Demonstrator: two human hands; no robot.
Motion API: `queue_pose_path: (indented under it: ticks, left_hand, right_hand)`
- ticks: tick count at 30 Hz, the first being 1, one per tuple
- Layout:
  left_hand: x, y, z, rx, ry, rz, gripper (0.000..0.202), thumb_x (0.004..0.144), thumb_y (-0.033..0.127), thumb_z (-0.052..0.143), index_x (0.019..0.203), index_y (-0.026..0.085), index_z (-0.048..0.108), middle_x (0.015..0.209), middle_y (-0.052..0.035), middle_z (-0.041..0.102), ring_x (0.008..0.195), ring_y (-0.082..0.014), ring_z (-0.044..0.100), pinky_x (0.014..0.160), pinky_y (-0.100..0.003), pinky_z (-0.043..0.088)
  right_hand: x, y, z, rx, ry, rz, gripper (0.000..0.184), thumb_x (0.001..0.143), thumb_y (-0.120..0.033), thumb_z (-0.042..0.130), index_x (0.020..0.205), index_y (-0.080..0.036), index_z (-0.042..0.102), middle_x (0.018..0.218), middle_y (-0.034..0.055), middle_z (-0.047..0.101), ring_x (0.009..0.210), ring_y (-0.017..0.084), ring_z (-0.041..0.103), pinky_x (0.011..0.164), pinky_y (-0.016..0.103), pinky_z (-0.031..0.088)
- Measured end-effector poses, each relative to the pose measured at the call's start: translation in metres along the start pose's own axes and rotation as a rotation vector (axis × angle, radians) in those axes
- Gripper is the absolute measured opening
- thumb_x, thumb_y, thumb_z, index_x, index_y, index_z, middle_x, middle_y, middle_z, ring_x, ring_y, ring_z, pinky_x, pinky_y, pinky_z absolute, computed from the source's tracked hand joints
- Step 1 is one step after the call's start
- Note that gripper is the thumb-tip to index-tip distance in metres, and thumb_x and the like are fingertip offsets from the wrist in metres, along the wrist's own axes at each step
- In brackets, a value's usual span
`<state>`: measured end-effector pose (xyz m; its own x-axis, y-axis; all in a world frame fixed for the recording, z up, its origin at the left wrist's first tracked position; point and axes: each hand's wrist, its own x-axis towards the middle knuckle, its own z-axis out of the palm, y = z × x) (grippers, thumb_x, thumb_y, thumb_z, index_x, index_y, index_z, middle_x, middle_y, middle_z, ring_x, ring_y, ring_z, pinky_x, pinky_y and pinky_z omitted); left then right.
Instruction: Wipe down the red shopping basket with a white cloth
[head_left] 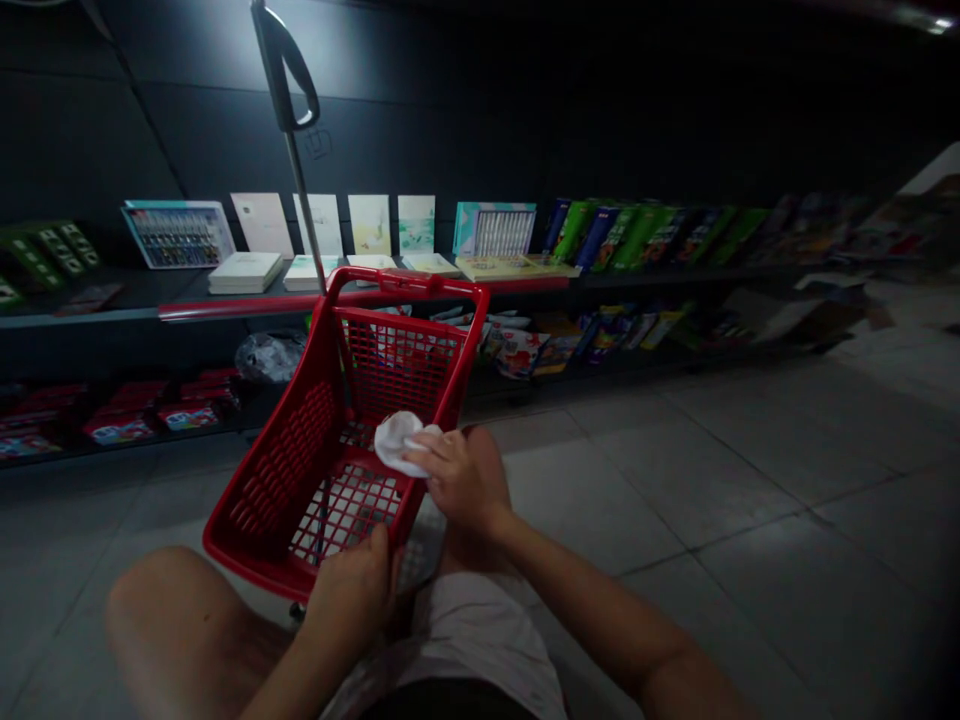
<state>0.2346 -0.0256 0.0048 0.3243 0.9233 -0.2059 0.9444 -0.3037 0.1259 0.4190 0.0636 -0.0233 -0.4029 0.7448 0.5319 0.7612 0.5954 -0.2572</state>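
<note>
A red plastic shopping basket [300, 460] with a mesh body is tilted toward me, between my knees. My left hand [352, 590] grips its near rim, fingers closed over the edge. My right hand [457, 475] is closed on a crumpled white cloth [397, 440], which it presses against the basket's right wall. A grey pull handle [289, 90] on a metal rod rises from the basket's far side.
Dark shelves [90, 315] run along the back wall, holding books, paint sets [178, 233] and coloured boxes. A crumpled plastic bag [268, 355] lies on the lower shelf. Grey tiled floor [712, 470] spreads to the right. My bare knee [172, 620] sits at lower left.
</note>
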Motion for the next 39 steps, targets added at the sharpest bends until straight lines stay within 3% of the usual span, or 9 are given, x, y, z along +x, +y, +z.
queue_pose_path:
  ticks: [3,6,11,16,20,25,29,33,39]
  left_hand:
    - [0.001,-0.014,0.001,0.034,-0.022,0.023,0.033,0.095,0.03,0.022,0.103,0.016,0.051,0.078,-0.0118,0.071,0.074,-0.0252,0.07,0.061,-0.032,0.047]
    - [0.0,-0.032,0.0,0.075,0.004,0.033,0.033,0.096,0.032,0.022,0.103,0.018,0.05,0.078,-0.0096,0.071,0.073,-0.0231,0.07,0.062,-0.03,0.046]
    - [0.001,-0.068,-0.01,0.076,0.055,0.068,0.031,0.096,0.034,0.023,0.096,0.02,0.051,0.078,-0.0078,0.07,0.076,-0.0214,0.069,0.065,-0.028,0.045]
    - [0.001,-0.09,-0.017,0.035,0.046,0.112,0.029,0.095,0.036,0.025,0.092,0.021,0.049,0.074,-0.0047,0.067,0.072,-0.0189,0.066,0.064,-0.026,0.043]
    - [-0.005,-0.11,-0.017,-0.031,0.031,0.122,0.029,0.095,0.039,0.025,0.09,0.022,0.047,0.076,-0.0033,0.065,0.071,-0.0176,0.065,0.065,-0.026,0.043]
    - [-0.014,-0.134,-0.036,-0.139,-0.069,0.054,0.032,0.09,0.05,0.032,0.091,0.023,0.049,0.071,-0.0005,0.062,0.065,-0.0169,0.061,0.062,-0.026,0.042]
    - [0.001,-0.126,-0.055,-0.116,-0.088,-0.065,0.047,0.084,0.063,0.039,0.098,0.019,0.05,0.077,-0.0036,0.065,0.07,-0.0207,0.064,0.063,-0.028,0.042]
    - [0.043,-0.1,-0.065,-0.065,0.088,-0.104,0.049,0.09,0.058,0.031,0.113,0.017,0.048,0.091,-0.0093,0.069,0.087,-0.0237,0.067,0.071,-0.029,0.044]
    - [0.09,-0.08,-0.068,0.118,0.205,-0.246,0.055,0.095,0.05,0.014,0.103,0.014,0.055,0.092,-0.0171,0.069,0.088,-0.0266,0.067,0.076,-0.034,0.045]
  right_hand:
    - [-0.023,-0.005,0.018,0.03,-0.004,-0.151,0.043,0.084,-0.012,0.044,0.116,-0.031,0.065,0.13,0.0001,0.057,0.111,0.022,0.046,0.098,0.039,0.037]
    - [0.0,0.025,0.014,0.003,-0.055,-0.241,0.043,0.088,-0.014,0.042,0.122,-0.032,0.062,0.132,-0.0016,0.056,0.113,0.021,0.044,0.1,0.037,0.036]
    - [0.071,0.072,-0.007,-0.036,0.123,0.117,0.05,0.084,-0.007,0.042,0.127,-0.025,0.059,0.139,0.0028,0.046,0.115,0.023,0.04,0.102,0.036,0.035]
    - [0.071,0.027,0.033,0.05,0.265,0.319,0.052,0.083,-0.006,0.042,0.13,-0.024,0.056,0.141,0.0049,0.042,0.121,0.023,0.039,0.103,0.036,0.033]
    - [0.041,-0.009,0.077,0.091,0.111,0.109,0.051,0.086,-0.01,0.043,0.132,-0.028,0.053,0.143,0.005,0.041,0.127,0.024,0.038,0.104,0.039,0.032]
    - [0.029,0.031,0.084,0.102,-0.086,-0.029,0.033,0.088,-0.017,0.048,0.115,-0.026,0.066,0.125,0.0079,0.057,0.118,0.024,0.044,0.104,0.042,0.036]
    - [0.027,0.056,0.095,0.095,-0.029,0.277,0.051,0.082,-0.006,0.044,0.131,-0.015,0.053,0.134,0.0137,0.049,0.125,0.024,0.04,0.105,0.041,0.037]
    - [0.047,0.021,0.117,0.177,0.051,0.556,0.064,0.08,-0.006,0.04,0.143,-0.006,0.034,0.143,0.0194,0.036,0.133,0.025,0.036,0.107,0.04,0.037]
    - [0.079,-0.027,0.12,0.225,0.113,0.399,0.059,0.086,-0.016,0.042,0.144,-0.011,0.034,0.147,0.0148,0.032,0.137,0.025,0.03,0.112,0.037,0.031]
